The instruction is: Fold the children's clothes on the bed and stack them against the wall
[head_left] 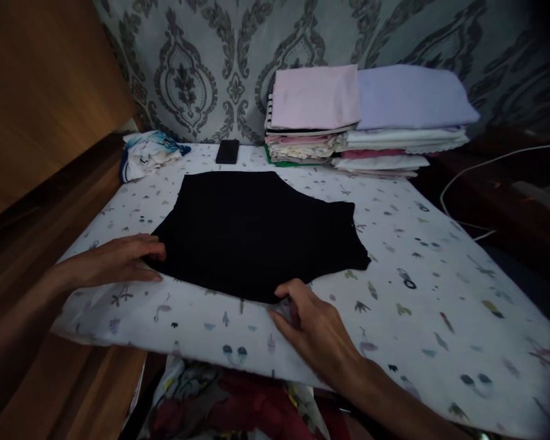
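Note:
A black garment [242,232], perhaps a top, lies spread flat on the white patterned cloth [201,330], its narrower end towards the right. My left hand [123,260] rests at the garment's near left corner. Its fingers lie over the edge and the thumb is apart below them, on the white cloth. At the near edge, right of the middle, my right hand [314,324] has its fingers curled over the garment's corner, with the thumb just in front of it. The undersides of the fingers are hidden.
Behind the garment lies a dark phone [228,151]. A crumpled white and blue garment [151,156] sits at the back left. Folded clothes stand in two stacks, pink-topped [316,98] and lilac-topped [412,98], against the patterned wall. A white cable [467,168] hangs at the right.

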### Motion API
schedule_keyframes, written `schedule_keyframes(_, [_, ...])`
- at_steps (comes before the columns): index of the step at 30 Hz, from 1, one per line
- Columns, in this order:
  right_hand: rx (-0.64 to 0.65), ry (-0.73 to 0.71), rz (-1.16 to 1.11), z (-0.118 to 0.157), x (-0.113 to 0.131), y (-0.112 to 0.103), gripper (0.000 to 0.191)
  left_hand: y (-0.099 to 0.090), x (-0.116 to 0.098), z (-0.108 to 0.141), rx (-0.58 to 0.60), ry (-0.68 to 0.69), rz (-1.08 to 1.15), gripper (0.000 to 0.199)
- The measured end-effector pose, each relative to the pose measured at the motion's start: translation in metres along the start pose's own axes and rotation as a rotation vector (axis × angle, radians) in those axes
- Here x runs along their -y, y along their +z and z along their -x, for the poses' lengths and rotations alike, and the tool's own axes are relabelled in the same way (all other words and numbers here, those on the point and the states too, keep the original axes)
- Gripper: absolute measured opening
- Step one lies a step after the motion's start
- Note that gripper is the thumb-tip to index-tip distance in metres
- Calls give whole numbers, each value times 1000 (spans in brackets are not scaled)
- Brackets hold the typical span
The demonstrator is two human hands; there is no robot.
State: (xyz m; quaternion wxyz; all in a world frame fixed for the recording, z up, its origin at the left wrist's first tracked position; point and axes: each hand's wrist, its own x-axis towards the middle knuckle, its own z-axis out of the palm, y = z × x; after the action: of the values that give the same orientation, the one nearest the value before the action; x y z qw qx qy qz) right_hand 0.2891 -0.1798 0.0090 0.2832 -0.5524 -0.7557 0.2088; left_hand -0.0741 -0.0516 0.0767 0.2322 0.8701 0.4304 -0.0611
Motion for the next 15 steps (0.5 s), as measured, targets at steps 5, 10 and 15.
schedule_keyframes(5, [4,-91,168,-3,-6,1,25,13,8,7,-115,-4,-77,21])
schedule_keyframes(10, [-115,-176,197,-7,1,-6,24,18,13,9,-234,-15,-11,19])
schedule_keyframes(15, [-208,-181,46,-27,1,-20,15,5,16,-2,-336,-44,363,24])
